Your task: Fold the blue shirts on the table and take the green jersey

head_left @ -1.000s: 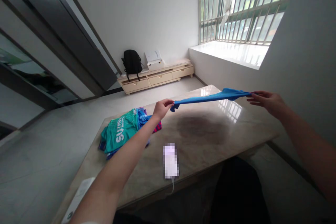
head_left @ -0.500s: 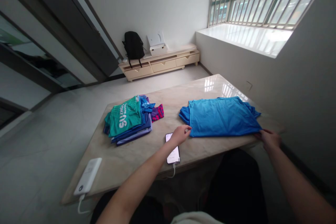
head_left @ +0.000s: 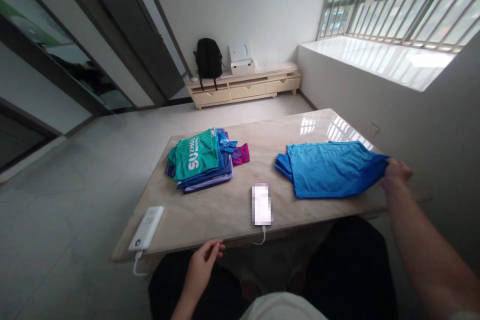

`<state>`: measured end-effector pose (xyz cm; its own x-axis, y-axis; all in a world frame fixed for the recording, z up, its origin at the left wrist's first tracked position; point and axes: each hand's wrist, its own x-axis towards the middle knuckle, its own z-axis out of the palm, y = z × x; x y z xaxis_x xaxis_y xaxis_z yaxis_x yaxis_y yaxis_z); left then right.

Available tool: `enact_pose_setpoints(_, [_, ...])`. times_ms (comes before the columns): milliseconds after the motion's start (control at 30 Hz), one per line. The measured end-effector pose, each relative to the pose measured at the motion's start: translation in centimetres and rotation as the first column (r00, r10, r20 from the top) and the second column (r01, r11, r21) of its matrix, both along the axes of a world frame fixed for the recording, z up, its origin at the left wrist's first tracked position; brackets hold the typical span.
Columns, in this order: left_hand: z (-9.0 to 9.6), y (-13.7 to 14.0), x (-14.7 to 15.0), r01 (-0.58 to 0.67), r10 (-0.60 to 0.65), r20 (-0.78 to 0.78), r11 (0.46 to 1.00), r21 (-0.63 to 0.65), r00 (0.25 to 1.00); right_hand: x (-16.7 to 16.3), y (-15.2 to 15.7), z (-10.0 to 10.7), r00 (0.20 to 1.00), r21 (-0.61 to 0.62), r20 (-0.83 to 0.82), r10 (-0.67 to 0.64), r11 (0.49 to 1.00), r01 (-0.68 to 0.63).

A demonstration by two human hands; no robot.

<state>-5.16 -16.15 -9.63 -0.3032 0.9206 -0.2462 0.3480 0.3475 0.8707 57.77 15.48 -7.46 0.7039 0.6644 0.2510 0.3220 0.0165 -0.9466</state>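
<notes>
A blue shirt (head_left: 328, 169) lies spread on the right half of the marble table (head_left: 213, 210). My right hand (head_left: 394, 172) grips its right edge, lifting that side slightly off the table. My left hand (head_left: 204, 259) hangs below the table's near edge, fingers loosely curled, holding nothing. A pile of folded clothes (head_left: 204, 160) with a green shirt on top sits on the left part of the table.
A phone (head_left: 261, 204) with a cable lies near the front edge, and a white power bank (head_left: 146, 228) rests at the front left corner. A low cabinet (head_left: 245, 89) with a black backpack (head_left: 209, 60) stands by the far wall. Barred window at right.
The blue shirt, stretched in the air between both hands, was laid flat on the table. My left hand let go and dropped below the table edge; my right hand moved to the shirt's right edge.
</notes>
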Motion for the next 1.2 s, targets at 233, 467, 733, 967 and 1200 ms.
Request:
enact_pose_setpoints(233, [-1.7,-5.7,-3.0,-0.132,0.132,0.004,0.991,-0.028,0.991,-15.1,0.9,-0.8,0.787,-0.182,0.306,0.536,0.844,-0.504])
enact_pose_setpoints(467, [-1.8,-5.0,-1.8,-0.079,0.082,0.062,0.996,-0.05,0.995,-19.8,-9.0,-6.0,0.462,-0.364,0.437,0.771,0.622,-0.694])
enact_pose_setpoints(733, [-2.4,-3.2,0.0,0.015,-0.011,0.098,0.999,-0.041,0.995,-18.3,-11.7,-6.8,0.379,-0.439,0.507,0.774,0.61,-0.66])
enact_pose_setpoints(967, [-2.8,-4.3,0.1,0.024,-0.02,0.089,0.999,-0.043,0.996,-19.5,-12.9,-8.1,0.322,-0.49,0.543,0.776,0.603,-0.63])
enact_pose_setpoints(1200, [-3.2,-5.4,-0.8,0.001,0.003,0.079,0.999,-0.053,0.997,-17.3,-11.6,-8.1,0.323,-0.507,0.592,0.739,0.653,-0.563])
